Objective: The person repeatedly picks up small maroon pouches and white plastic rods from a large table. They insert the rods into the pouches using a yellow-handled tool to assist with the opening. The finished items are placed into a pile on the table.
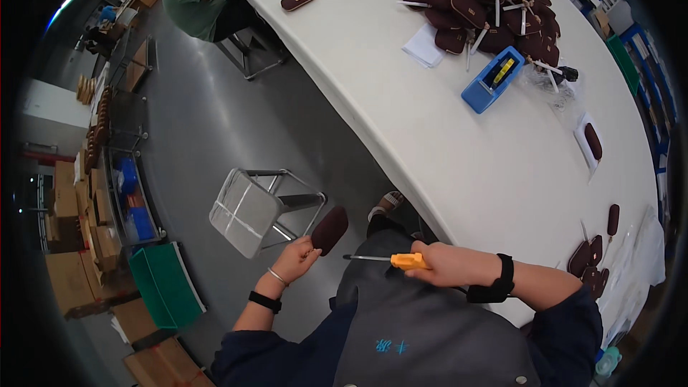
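Between the thumb and fingers of my left hand (292, 261) is a small dark maroon pouch (330, 231) with rounded ends, held out over the floor beside a stool. My right hand (451, 265) is wrapped round an orange-handled tool (410, 261) with a thin dark metal shaft. The shaft points left toward the pouch, apart from it, and I cannot make out the tool's exact kind. Both hands are in front of my grey apron (430, 330), left of the white table (401, 122).
A heap of similar pouches (487, 0) lies on the table's far part, with a blue tape dispenser (494, 79) nearer. More pouches (591, 258) and plastic sheeting (638, 272) are at the right. A stool (247, 211), green crate (166, 287) and cartons stand left. Another person (197, 0) sits far left.
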Demonstrator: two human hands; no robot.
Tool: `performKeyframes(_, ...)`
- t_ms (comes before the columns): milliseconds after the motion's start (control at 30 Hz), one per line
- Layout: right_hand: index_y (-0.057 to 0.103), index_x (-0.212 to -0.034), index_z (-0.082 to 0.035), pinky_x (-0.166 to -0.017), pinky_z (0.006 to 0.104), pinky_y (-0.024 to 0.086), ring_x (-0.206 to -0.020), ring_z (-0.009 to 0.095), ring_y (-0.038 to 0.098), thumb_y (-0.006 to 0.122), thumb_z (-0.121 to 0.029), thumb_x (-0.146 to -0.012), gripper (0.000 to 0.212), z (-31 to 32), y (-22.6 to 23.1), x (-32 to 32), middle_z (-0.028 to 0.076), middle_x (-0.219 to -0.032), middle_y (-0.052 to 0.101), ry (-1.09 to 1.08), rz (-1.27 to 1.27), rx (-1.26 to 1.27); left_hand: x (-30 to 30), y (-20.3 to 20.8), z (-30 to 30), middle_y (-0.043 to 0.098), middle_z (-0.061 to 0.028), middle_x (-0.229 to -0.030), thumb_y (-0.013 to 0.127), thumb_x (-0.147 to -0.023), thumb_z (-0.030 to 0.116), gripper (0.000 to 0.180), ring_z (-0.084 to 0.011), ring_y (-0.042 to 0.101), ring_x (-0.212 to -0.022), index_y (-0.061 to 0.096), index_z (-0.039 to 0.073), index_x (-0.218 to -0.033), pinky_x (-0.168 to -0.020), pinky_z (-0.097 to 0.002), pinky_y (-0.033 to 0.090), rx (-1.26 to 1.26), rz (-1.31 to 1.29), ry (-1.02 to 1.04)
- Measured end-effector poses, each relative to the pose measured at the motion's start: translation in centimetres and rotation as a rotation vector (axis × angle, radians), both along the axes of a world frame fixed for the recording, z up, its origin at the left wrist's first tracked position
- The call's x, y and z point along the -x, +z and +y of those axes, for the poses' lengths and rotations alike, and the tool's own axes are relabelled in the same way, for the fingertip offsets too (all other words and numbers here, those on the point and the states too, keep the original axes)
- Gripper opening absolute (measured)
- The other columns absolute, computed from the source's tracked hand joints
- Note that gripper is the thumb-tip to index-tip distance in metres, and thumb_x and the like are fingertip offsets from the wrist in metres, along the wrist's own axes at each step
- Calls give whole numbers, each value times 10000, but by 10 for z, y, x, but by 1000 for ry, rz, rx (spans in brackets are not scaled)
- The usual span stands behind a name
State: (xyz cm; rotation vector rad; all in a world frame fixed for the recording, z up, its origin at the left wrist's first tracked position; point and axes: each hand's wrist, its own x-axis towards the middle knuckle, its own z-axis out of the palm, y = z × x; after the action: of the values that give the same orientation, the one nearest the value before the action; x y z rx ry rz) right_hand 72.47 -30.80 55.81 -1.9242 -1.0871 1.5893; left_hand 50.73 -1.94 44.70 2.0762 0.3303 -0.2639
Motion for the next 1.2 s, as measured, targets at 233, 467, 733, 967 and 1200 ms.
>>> performKeyframes(233, 445, -1010, 8, -621, 428, 464, -711, 371, 620, 547, -341, -913, 377, -12, -9, 12, 211, -709, 598, 97, -132, 18, 3, -5, -19, 539, -40, -846, 581, -843, 196, 171, -188, 515, -835, 616, 83, -719, -720, -329, 414, -656, -176, -807)
performKeyframes(467, 471, -996, 9, -604, 407, 466, -661, 352, 599, 537, -358, -917, 382, -61, -13, 9, 190, -701, 596, -80, -208, 98, -75, 8, -34, 523, -2, -852, 590, -796, 203, 125, -171, 497, -843, 632, 108, -726, -748, -317, 402, -735, -496, -1217)
performKeyframes(733, 474, -1063, -5, -468, 264, 460, -545, 132, 602, 548, -303, -929, 335, -186, 15, 40, 32, -639, 584, -845, 61, 53, -162, 38, -68, 534, -43, -812, 542, -901, 197, 230, -170, 521, -777, 585, 21, -760, -692, -290, 429, -176, -444, -758)
performKeyframes(967, 443, -1122, -16, -450, 210, 449, -609, 130, 631, 520, -236, -949, 290, -272, -16, 155, 51, -711, 597, -1640, 99, -247, -233, 71, -161, 464, 11, -727, 439, -980, 215, 293, -94, 422, -697, 543, 5, -804, -687, -245, 385, 409, 19, -562)
performKeyframes(1200, 469, -1097, -44, -428, 198, 430, -637, 104, 631, 533, -228, -944, 248, -277, -28, 244, 36, -727, 610, -2134, -85, -209, -281, 58, -332, 440, 25, -702, 467, -969, 218, 271, -86, 411, -685, 565, 20, -812, -685, -238, 382, 574, 125, -808)
